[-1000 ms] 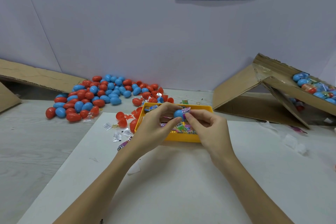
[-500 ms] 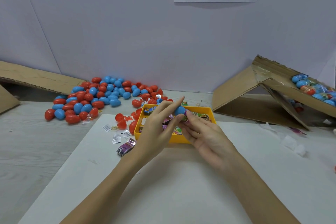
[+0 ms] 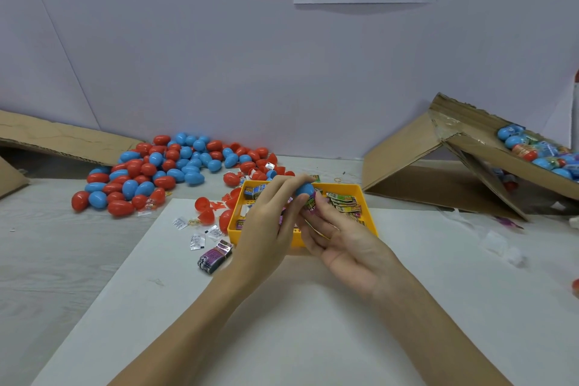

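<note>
My left hand [image 3: 270, 222] holds a blue plastic egg half [image 3: 305, 189] at its fingertips, over the yellow tray [image 3: 367, 197]. My right hand [image 3: 340, 238] lies palm up just below it and pinches a small purple and green packet [image 3: 310, 203] against the egg's opening. The tray holds several small printed packets [image 3: 343, 202]. How far the packet sits inside the egg is hidden by my fingers.
A heap of red and blue eggs [image 3: 156, 171] lies at the back left. Loose red halves [image 3: 205, 208], white slips [image 3: 196, 241] and a purple packet stack [image 3: 214, 257] lie left of the tray. A tilted cardboard box [image 3: 470, 150] with wrapped eggs stands at the right.
Both hands shifted slightly right and forward over the tray. My right hand turned from palm down to palm up under the egg, and my left fingers straightened along it.
</note>
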`<state>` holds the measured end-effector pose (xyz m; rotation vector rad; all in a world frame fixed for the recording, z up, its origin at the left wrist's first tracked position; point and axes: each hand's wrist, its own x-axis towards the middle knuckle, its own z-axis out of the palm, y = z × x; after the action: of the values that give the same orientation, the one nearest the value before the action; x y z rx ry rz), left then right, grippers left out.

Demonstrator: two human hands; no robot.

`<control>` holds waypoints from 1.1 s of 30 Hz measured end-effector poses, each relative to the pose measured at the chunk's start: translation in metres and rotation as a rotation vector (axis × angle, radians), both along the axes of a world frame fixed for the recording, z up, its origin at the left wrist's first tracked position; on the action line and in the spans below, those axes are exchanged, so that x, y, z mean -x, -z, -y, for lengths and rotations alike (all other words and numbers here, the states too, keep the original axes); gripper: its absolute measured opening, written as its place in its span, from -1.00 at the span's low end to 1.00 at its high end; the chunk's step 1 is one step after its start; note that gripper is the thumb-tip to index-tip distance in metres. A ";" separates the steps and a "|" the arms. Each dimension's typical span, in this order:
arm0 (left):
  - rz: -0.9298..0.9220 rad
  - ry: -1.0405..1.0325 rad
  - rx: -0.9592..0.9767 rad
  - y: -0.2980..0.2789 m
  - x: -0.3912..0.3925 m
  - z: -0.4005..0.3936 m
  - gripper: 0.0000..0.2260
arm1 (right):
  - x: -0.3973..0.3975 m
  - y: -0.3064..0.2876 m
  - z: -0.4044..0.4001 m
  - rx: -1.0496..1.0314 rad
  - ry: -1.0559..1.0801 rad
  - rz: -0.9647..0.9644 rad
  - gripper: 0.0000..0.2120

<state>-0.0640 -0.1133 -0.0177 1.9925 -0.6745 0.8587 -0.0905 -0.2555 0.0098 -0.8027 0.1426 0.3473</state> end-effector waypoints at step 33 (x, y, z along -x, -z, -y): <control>-0.067 0.061 0.190 -0.004 0.002 0.004 -0.82 | -0.003 0.010 0.000 -0.113 -0.054 -0.059 -0.65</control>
<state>-0.0655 -0.1173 -0.0137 1.8130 -0.5899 0.7863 -0.0873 -0.2550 -0.0007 -0.6856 0.1554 0.4269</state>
